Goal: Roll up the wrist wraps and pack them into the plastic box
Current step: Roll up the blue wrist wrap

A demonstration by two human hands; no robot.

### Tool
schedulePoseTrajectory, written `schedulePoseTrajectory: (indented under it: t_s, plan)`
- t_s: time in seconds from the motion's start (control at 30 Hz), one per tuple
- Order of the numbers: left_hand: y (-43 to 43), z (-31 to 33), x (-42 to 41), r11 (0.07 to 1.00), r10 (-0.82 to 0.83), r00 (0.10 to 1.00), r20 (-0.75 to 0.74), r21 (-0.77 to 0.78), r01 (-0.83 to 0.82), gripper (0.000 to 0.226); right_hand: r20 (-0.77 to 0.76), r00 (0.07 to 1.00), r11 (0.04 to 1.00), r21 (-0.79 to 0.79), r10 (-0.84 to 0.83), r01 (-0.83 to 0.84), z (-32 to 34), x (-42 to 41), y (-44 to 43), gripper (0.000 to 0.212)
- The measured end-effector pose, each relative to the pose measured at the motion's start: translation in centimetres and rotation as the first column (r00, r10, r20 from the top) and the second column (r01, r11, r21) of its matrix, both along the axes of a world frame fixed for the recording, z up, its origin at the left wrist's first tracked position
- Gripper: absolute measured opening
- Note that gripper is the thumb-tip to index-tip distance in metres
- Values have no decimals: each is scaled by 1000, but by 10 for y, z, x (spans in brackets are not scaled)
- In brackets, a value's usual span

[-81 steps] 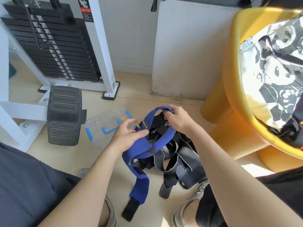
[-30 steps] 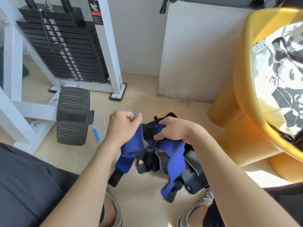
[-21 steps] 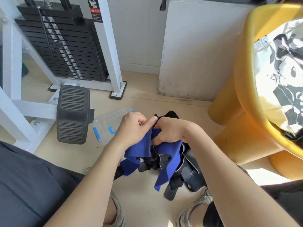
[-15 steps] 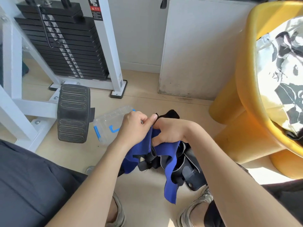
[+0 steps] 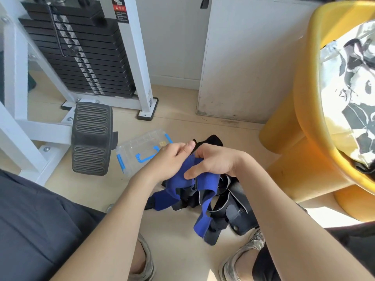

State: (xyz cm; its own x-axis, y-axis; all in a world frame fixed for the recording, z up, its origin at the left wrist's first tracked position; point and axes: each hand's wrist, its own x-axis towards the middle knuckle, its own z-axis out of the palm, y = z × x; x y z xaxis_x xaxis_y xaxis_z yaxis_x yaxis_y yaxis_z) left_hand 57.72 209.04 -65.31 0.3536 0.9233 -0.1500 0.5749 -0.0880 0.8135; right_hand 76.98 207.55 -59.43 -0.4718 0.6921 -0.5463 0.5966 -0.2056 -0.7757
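A blue wrist wrap [image 5: 205,182] with black ends is bunched between both hands above the floor. My left hand [image 5: 170,161] grips its upper fold, thumb raised. My right hand [image 5: 215,161] pinches the wrap from the right, thumb pressing on the blue fabric. One blue tail hangs down toward the floor and another trails to the lower left. Under the hands lies a pile of black and grey wraps [image 5: 233,207]. The clear plastic box [image 5: 138,153] with blue latches lies on the floor just left of my left hand, lid shut.
A weight-stack machine [image 5: 77,53] with a black ribbed foot pad [image 5: 91,136] stands at the left. A yellow plastic stool [image 5: 308,122] holding patterned cloth is close on the right. A white panel [image 5: 243,57] stands behind. My shoes are at the bottom edge.
The hands have come together and gathered the blue wrap into a tighter bunch. The hanging tail has swung lower and more to the right.
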Motion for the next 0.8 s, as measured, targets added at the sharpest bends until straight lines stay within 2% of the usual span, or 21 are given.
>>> schedulePoseTrajectory:
  t_s: [0.13,0.2,0.33,0.43,0.57,0.63,0.7,0.77,0.8]
  plan:
    - [-3,3,-11,982,-167,986,-8,-91,165,71,16,999,999,5,-33,33,0,6,-1,21]
    - [-1,6,-16,968,-190,982,-2,-167,187,70,8,1000,1000,-10,-28,28,-3,8,-2,18]
    - [4,11,-25,951,-184,983,10,-250,180,70,-29,999,999,-38,-35,34,-5,7,-4,29]
    - [3,16,-29,940,-208,977,40,-268,211,63,-64,998,998,-63,-20,16,-5,11,-1,20]
    - [1,25,-25,964,-172,985,4,-205,169,71,-13,1000,999,-43,12,-13,-1,8,-1,42]
    - [0,29,-21,969,-151,989,1,-199,148,82,33,999,1000,2,25,-25,0,6,0,46]
    - [-3,33,-18,961,-160,986,38,-221,165,92,2,1000,1000,21,11,-11,1,7,2,49]
    - [-4,39,-18,943,-211,975,63,-250,220,85,-32,999,1000,18,-1,2,0,11,3,51]
    - [-4,42,-19,931,-235,970,68,-273,245,73,-47,999,1000,5,-5,5,-2,13,3,47]
